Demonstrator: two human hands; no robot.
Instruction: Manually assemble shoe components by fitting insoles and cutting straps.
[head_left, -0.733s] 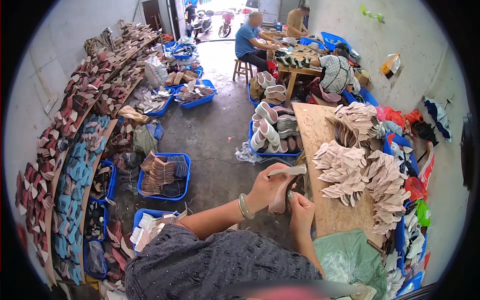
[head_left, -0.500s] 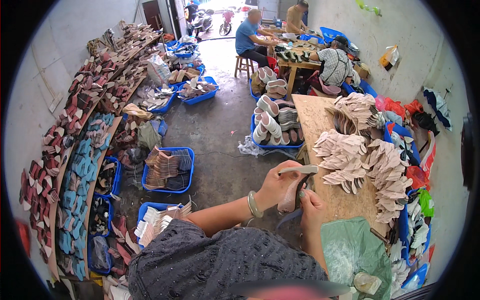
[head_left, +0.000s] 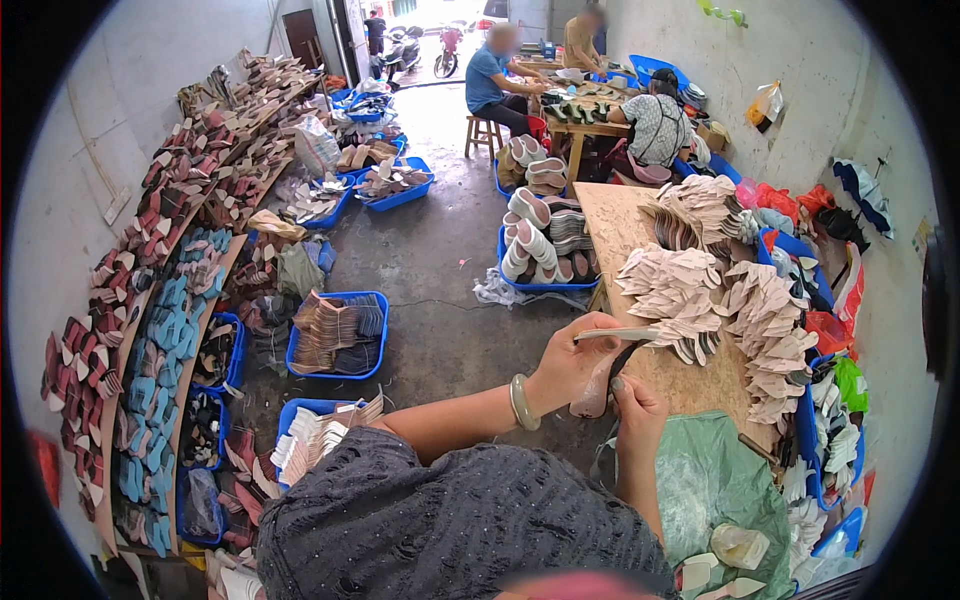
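Observation:
My left hand (head_left: 568,368), with a pale bangle at its wrist, is closed around a shoe insole (head_left: 594,394). Its pale edge points to the right, and a pinkish part hangs below my fingers. Against its underside is a dark strip (head_left: 624,357). My right hand (head_left: 641,412) pinches at the lower end of this strip, its thumb and fingers pressed together. Both hands are in front of the wooden board (head_left: 610,230), where several piles of pale insole pieces (head_left: 668,290) lie. My fingers hide part of the insole.
A green sheet (head_left: 700,470) with a clear plastic container (head_left: 738,546) lies at the near right. Blue baskets of shoe parts (head_left: 338,372) stand on the floor. Racks at left hold blue (head_left: 160,345) and reddish pieces (head_left: 85,375). Several people work at a far table (head_left: 575,128).
Both hands have shifted slightly right with the insole, whose pale edge now lies more level. The view has moved a little, and pale pieces now show near the plastic container.

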